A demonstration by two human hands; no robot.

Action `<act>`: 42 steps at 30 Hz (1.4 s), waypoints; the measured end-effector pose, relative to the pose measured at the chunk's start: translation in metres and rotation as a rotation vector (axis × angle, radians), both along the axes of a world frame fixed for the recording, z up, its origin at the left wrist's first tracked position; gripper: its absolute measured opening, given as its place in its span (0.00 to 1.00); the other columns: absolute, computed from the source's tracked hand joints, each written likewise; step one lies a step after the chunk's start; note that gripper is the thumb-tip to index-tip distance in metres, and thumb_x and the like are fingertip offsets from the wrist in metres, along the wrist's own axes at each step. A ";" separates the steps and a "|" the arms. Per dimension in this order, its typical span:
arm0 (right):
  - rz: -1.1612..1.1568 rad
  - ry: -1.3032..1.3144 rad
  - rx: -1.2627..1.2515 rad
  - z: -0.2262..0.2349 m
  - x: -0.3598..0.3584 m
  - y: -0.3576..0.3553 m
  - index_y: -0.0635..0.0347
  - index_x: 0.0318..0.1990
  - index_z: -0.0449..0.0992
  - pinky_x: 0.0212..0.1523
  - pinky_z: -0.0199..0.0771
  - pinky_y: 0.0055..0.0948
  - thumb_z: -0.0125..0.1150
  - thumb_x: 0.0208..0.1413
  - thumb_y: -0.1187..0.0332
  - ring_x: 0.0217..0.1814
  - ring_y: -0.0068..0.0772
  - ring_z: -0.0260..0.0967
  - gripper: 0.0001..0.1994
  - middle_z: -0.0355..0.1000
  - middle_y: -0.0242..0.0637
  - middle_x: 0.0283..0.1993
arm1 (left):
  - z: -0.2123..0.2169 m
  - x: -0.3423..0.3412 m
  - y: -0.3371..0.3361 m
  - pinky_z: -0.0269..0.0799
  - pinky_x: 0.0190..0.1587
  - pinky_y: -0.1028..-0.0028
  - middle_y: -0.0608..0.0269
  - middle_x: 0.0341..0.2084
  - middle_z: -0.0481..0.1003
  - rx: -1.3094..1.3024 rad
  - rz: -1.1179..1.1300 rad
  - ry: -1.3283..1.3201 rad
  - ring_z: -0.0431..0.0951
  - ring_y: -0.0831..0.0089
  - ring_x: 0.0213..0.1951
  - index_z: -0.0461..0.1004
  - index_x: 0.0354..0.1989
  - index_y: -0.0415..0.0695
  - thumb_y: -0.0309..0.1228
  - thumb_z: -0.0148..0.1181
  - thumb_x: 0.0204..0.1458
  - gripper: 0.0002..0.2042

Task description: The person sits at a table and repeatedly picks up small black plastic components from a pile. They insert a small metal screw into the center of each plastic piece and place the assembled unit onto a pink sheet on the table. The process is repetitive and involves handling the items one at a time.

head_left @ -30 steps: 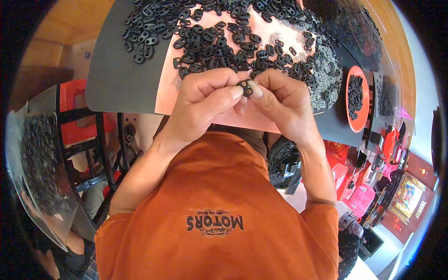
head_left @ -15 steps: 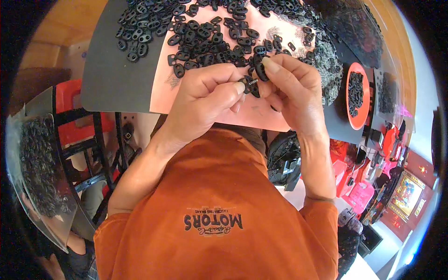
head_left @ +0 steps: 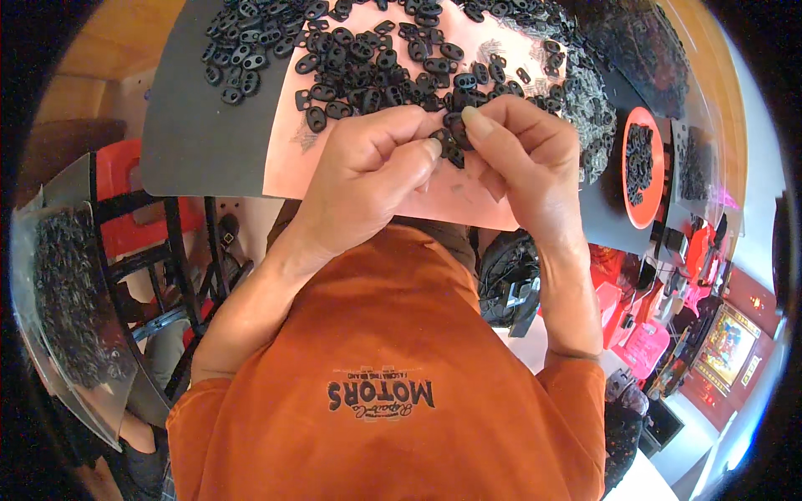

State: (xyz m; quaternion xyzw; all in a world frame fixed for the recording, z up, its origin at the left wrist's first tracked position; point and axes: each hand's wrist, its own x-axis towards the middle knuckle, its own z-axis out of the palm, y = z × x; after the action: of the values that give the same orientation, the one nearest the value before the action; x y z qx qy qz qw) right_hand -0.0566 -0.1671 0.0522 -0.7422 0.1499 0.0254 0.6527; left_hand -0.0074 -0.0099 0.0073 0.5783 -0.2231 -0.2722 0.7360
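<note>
Both hands' fingers (head_left: 430, 149) pinching black oval part (head_left: 455, 134); loose part pile (head_left: 376, 58) on pink sheet (head_left: 468, 196), orange dish (head_left: 642, 167) right.

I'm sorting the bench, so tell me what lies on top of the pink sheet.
A heap of small black two-hole parts covers the pink sheet. Both hands hide part of it; whatever lies beneath them cannot be seen.

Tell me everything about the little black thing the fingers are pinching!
The small black piece is an oval part with holes, looking like dull plastic, the same kind as the loose pile behind it. It is held above the pink sheet, pinched between the left hand and the right hand. The fingers hide most of it.
</note>
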 end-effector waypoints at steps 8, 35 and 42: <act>0.009 -0.051 -0.059 -0.001 -0.003 0.004 0.64 0.25 0.71 0.18 0.56 0.16 0.56 0.56 0.68 0.20 0.11 0.58 0.10 0.65 0.25 0.18 | -0.005 0.001 0.003 0.57 0.24 0.83 0.73 0.20 0.67 0.064 -0.083 0.006 0.63 0.86 0.23 0.72 0.37 0.36 0.29 0.47 0.54 0.10; 0.384 -0.550 -0.853 -0.010 -0.006 -0.002 0.67 0.37 0.69 0.26 0.70 0.36 0.64 0.44 0.67 0.30 0.45 0.69 0.15 0.67 0.42 0.28 | 0.004 0.004 0.005 0.57 0.24 0.84 0.75 0.17 0.65 -0.035 -0.063 0.268 0.60 0.89 0.22 0.71 0.25 0.36 0.25 0.48 0.51 0.08; 0.481 -0.611 -0.942 -0.010 -0.002 -0.008 0.67 0.38 0.68 0.26 0.73 0.35 0.64 0.43 0.65 0.30 0.43 0.70 0.18 0.68 0.42 0.31 | 0.008 0.006 0.005 0.54 0.23 0.83 0.77 0.15 0.62 -0.019 -0.090 0.250 0.58 0.89 0.22 0.68 0.19 0.37 0.26 0.47 0.49 0.09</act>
State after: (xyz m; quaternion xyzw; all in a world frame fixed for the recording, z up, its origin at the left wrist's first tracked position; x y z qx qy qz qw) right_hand -0.0585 -0.1747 0.0421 -0.9378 -0.2207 -0.1110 0.2438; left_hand -0.0017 -0.0048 0.0151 0.5224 -0.1579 -0.3727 0.7505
